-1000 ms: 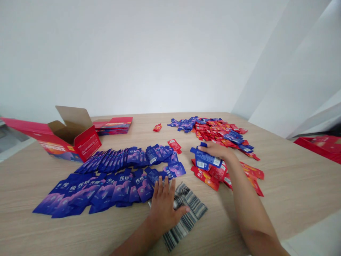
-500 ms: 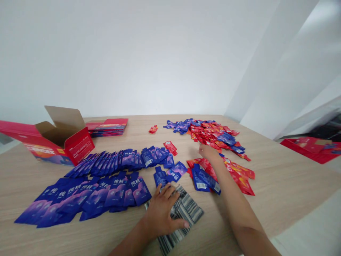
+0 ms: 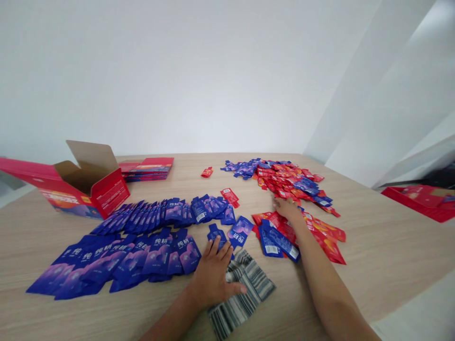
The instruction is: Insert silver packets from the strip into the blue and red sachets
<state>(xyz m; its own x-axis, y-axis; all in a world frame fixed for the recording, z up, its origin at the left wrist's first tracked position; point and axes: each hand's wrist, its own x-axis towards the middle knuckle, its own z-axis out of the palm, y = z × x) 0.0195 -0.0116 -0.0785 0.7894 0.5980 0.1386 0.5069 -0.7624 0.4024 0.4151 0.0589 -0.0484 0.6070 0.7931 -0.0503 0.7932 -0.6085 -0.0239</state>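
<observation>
My left hand (image 3: pixel 213 274) lies flat with its fingers spread. Its fingertips rest on the lower part of a blue pouch (image 3: pixel 215 231), and its thumb side lies over a striped cloth (image 3: pixel 249 279). Another blue pouch (image 3: pixel 241 230) with white print lies just beyond those fingers. Farther out, my right hand (image 3: pixel 287 209) reaches to the near edge of a heap of red pouches (image 3: pixel 275 177), its fingers loosely extended and apart. No pouch shows in it. Below that hand, two blue pouches (image 3: pixel 275 240) lie across red ones. More red pouches (image 3: pixel 327 237) sit right of the forearm.
Two overlapping rows of blue pouches (image 3: pixel 156 251) spread across the left side. Behind them stands an open red carton (image 3: pixel 110 192), near a stack of flattened cartons (image 3: pixel 152 168). A lone red pouch (image 3: pixel 206 172) lies mid-table. A red tray-like box (image 3: pixel 423 201) is at far right.
My right hand has drawn back slightly toward me, and its fingers have loosened from a closed shape. My left hand has slid a little left, uncovering more of the cloth. The view has shifted slightly.
</observation>
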